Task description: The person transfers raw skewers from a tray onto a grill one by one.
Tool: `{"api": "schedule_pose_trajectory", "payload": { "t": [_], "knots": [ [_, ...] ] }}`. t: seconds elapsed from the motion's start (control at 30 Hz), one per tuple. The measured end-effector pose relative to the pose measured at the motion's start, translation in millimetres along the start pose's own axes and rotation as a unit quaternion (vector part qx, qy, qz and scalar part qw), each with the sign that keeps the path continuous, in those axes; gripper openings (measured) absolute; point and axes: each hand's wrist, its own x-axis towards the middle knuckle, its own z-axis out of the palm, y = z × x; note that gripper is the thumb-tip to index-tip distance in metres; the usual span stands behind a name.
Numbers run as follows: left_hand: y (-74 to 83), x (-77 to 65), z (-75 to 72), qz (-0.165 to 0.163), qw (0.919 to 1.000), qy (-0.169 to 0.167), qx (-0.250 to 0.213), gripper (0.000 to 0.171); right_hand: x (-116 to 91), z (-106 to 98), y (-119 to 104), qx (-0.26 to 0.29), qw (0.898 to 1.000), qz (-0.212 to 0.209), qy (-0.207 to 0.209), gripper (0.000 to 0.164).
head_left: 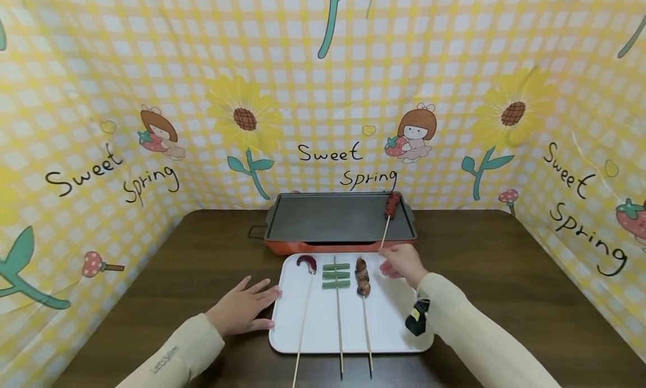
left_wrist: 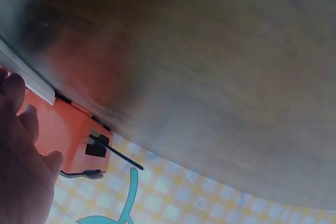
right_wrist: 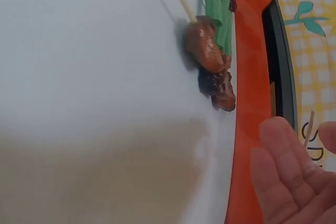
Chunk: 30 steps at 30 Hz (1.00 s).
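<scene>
My right hand (head_left: 404, 264) pinches the lower end of a wooden skewer with red, lumpy pieces (head_left: 391, 205), which lie on the right end of the flat griddle (head_left: 323, 217). In the right wrist view a bit of stick (right_wrist: 310, 129) shows between the thumb and fingers. My left hand (head_left: 244, 306) has its fingers spread at the left rim of a white tray (head_left: 396, 320). Three skewers lie on that tray: one with a dark red curved piece (head_left: 307, 262), one with green pods or stalks (head_left: 336, 276), one with brown meat chunks (head_left: 361, 277).
The griddle's orange base (head_left: 292, 246) stands right behind the tray, with a wire handle (head_left: 256, 231) at its left. A dark wooden table (head_left: 166, 264) bears everything. Checked yellow cloth (head_left: 313, 96) hangs behind and at both sides. Skewer sticks overhang the tray's front edge.
</scene>
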Motion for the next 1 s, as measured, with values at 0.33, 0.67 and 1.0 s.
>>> {"api": "schedule_pose_trajectory", "payload": {
  "t": [0.33, 0.67, 1.0],
  "knots": [
    [1.0, -1.9, 0.2, 0.001, 0.9999, 0.008, -0.011, 0.069, -58.7, 8.2, 22.0, -0.168, 0.972, -0.019, -0.164, 0.026],
    [-4.5, 6.0, 1.2, 0.008, 0.9998, 0.004, 0.020, 0.079, -78.0, 31.8, 19.9, -0.226, 0.944, -0.067, -0.231, 0.032],
    [-2.6, 4.2, 0.5, 0.002, 0.9998, 0.002, 0.017, 0.075, -78.5, 39.3, 26.0, -0.163, 0.956, -0.048, -0.237, 0.021]
  ]
}}
